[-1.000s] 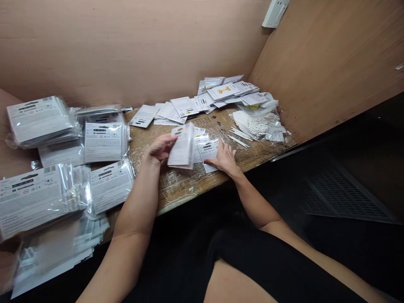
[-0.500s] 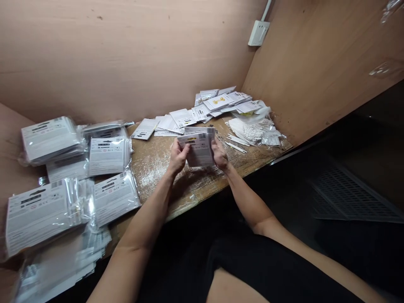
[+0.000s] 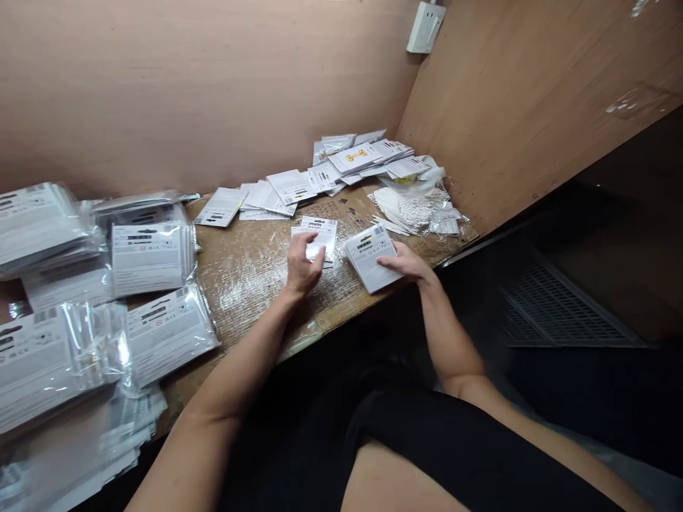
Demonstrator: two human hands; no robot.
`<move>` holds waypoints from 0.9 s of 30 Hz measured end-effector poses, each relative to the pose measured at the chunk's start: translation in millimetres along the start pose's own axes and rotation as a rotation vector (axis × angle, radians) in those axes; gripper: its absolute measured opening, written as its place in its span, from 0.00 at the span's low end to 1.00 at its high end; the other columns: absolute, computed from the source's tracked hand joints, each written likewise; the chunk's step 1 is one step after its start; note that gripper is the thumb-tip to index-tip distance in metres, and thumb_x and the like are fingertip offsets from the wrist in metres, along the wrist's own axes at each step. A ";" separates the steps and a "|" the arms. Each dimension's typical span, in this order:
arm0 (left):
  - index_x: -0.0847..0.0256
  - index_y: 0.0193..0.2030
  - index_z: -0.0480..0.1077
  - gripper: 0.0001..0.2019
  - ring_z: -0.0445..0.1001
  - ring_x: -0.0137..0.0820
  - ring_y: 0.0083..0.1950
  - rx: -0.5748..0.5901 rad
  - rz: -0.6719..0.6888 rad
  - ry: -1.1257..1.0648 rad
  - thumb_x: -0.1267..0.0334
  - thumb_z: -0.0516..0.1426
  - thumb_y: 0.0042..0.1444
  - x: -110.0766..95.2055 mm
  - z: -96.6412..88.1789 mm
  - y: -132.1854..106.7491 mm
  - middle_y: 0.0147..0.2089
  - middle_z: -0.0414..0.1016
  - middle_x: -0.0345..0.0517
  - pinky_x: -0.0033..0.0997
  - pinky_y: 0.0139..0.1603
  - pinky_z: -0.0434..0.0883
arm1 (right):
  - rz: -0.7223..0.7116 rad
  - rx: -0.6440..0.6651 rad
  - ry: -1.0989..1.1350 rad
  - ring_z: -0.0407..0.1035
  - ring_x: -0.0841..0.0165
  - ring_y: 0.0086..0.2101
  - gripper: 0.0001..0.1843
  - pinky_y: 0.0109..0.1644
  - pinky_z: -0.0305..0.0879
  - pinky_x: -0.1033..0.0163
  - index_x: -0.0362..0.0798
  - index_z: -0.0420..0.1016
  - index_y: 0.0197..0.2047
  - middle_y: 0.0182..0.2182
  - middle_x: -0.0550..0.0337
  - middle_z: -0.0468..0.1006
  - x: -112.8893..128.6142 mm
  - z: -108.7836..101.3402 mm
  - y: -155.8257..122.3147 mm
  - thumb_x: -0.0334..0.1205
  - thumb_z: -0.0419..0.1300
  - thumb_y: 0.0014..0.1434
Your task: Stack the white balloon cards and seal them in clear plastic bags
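**Two bare hands at a table [image 3: 250, 299], viewed from head height.** Left hand [image 3: 304, 264]: fingers curled down onto a small card stack [image 3: 314, 235], over its near edge; pinch or mere touch impossible to tell from this view. Right hand [image 3: 406, 262]: open and nearly flat, fingers lying across the right edge of a second card stack [image 3: 369, 257], with no visible pinch.

Both stacks flat on the table, printed faces up, directly beneath the hands, with a narrow gap between them and the second stack set at a slant. Separation probably keeping two small lots distinct; flat right hand probably steadying its stack on the slick, taped surface.

Behind the hands, loose cards [image 3: 288, 186] spread in an overlapping band toward the back wall, including a yellow-marked card [image 3: 355, 155]. At the back right corner, white sticks [image 3: 405, 212] bunched with clear plastic, just beyond the second stack. Along the left side, bagged packs [image 3: 149, 259] in heaped rows, well clear of both hands, apparently kept apart from the loose cards.
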State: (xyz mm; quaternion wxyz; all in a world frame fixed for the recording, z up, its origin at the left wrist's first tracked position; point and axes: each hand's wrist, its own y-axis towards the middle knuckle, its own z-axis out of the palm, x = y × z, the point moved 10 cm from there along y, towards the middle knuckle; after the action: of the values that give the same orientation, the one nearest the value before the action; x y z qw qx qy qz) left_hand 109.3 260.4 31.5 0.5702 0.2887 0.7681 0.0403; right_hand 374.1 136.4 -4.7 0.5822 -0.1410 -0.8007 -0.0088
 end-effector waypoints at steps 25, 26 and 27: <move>0.60 0.57 0.70 0.31 0.75 0.57 0.66 -0.122 -0.381 0.053 0.53 0.75 0.51 81.4 -52.4 18.0 0.62 0.76 0.64 0.56 0.70 0.70 | -0.253 0.603 -0.583 0.76 0.65 0.38 0.13 0.46 0.76 0.59 0.44 0.81 0.47 0.41 0.54 0.85 129.6 148.6 177.8 0.45 0.67 0.67; 0.59 0.54 0.71 0.26 0.78 0.55 0.63 -0.147 -0.425 -0.038 0.55 0.73 0.53 90.6 -58.6 19.3 0.59 0.79 0.61 0.54 0.69 0.72 | -0.315 0.557 -0.556 0.78 0.63 0.42 0.16 0.50 0.76 0.57 0.43 0.80 0.52 0.47 0.51 0.86 137.1 149.7 183.3 0.46 0.64 0.69; 0.58 0.52 0.71 0.22 0.80 0.52 0.60 -0.186 -0.471 -0.122 0.57 0.72 0.55 99.7 -65.3 19.6 0.56 0.81 0.58 0.52 0.67 0.73 | -0.369 0.463 -0.583 0.78 0.60 0.48 0.20 0.55 0.76 0.54 0.42 0.79 0.59 0.54 0.46 0.85 143.6 147.8 192.0 0.46 0.63 0.70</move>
State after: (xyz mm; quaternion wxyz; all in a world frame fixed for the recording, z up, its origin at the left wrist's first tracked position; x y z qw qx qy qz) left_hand 40.1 342.9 -23.2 0.6331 0.0499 0.7714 -0.0406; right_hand 241.4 378.1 53.1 0.3361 0.1429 -0.9247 0.1077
